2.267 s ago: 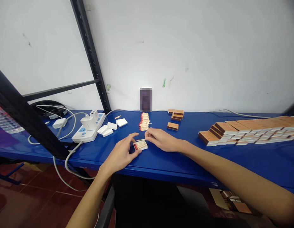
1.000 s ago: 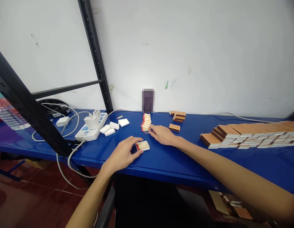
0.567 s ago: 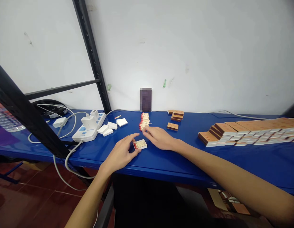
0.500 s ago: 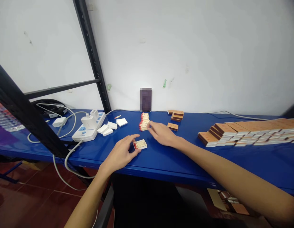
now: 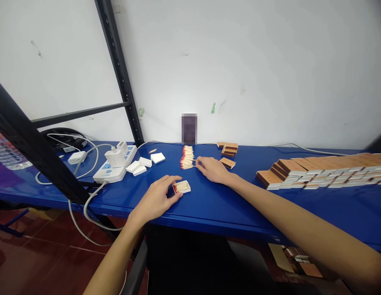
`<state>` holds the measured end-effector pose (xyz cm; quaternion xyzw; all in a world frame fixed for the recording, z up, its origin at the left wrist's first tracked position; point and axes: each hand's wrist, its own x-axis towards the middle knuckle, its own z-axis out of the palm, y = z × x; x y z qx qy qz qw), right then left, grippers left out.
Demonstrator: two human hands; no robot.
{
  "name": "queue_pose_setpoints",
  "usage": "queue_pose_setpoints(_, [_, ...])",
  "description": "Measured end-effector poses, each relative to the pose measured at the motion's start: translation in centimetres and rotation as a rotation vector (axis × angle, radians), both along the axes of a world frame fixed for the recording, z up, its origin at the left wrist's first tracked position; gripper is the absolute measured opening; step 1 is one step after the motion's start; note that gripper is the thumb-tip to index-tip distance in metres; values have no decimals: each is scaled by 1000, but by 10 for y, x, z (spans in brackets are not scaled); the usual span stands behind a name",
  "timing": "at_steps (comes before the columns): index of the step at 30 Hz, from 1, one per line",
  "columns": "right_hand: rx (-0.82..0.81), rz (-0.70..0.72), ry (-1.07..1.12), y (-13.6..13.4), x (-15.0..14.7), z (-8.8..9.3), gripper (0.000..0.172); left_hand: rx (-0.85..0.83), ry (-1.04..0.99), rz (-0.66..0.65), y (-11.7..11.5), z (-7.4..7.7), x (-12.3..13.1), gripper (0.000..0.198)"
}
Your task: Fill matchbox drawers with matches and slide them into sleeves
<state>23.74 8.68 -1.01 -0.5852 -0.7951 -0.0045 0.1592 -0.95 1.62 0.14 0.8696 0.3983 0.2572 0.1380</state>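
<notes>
My left hand (image 5: 156, 196) rests on the table around a small white matchbox tray (image 5: 185, 190), thumb at its near side and forefinger at its far side. Several red-headed matches (image 5: 181, 186) lie in that tray. Farther back, a row of loose matches (image 5: 187, 155) is spread on the table, red heads to the left. At the row's near right end, my right hand (image 5: 212, 169) has thumb and forefinger pinched on the end of a match (image 5: 194, 166). Just beyond this hand lies a brown matchbox cover (image 5: 227, 163).
Several white trays (image 5: 139, 166) lie left, beside a power strip (image 5: 115, 166) with chargers and cables. A few matchboxes (image 5: 229, 149) are piled behind my right hand. Long stacks of matchboxes (image 5: 319, 170) fill the right side. A black metal post (image 5: 116, 65) rises at left.
My right hand has shifted slightly right, away from the row of matches. The matchbox cover beside it has turned and slid a little. My left hand and the tray stay put.
</notes>
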Motion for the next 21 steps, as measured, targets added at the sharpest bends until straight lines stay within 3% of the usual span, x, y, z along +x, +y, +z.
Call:
queue_pose_setpoints(7, [-24, 61, -40, -9, 0, 6, 18, 5, -19, -4, 1, -1, -1, 39])
queue_pose_setpoints(17, [-20, 30, -102, -7, -6, 7, 22, 6, -15, -10, 1, -1, 0, 40])
queue_pose_setpoints(21, [2, 87, -135, -22, -11, 10, 24, 4, -21, -5, 2, -4, -1, 44])
